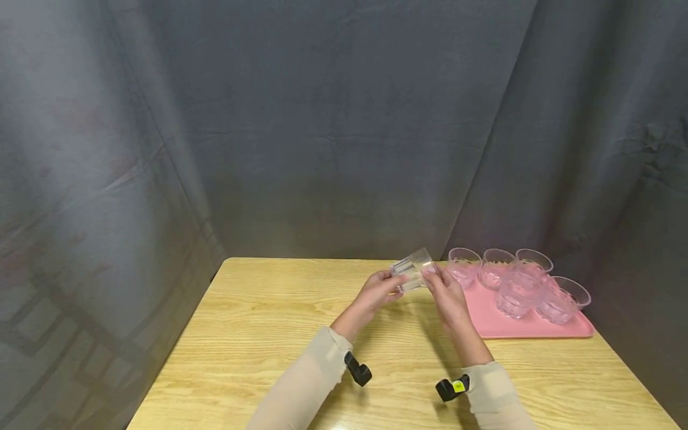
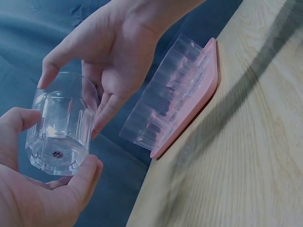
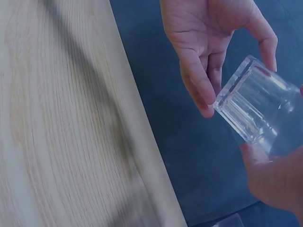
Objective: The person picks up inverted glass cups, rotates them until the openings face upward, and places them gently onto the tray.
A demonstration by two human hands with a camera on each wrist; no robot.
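Note:
Both hands hold one clear faceted tumbler point(image 1: 412, 270) above the table, tilted on its side. My left hand point(image 1: 378, 291) grips it near the thick base, with thumb and fingers on opposite sides. At the rim end, my right hand point(image 1: 446, 292) pinches the wall. In the left wrist view the base of the tumbler point(image 2: 59, 127) faces the camera, showing a small dark mark. The right wrist view shows the tumbler point(image 3: 258, 104) sideways between both hands, and part of the right hand point(image 3: 279, 182) is cut off by the frame edge.
On the right of the wooden table point(image 1: 258, 334) lies a pink tray point(image 1: 500, 325). Several clear glasses point(image 1: 516, 292) stand upright on it, close together. Grey curtains point(image 1: 333, 137) hang behind and at both sides. The tray's left side is near my right hand.

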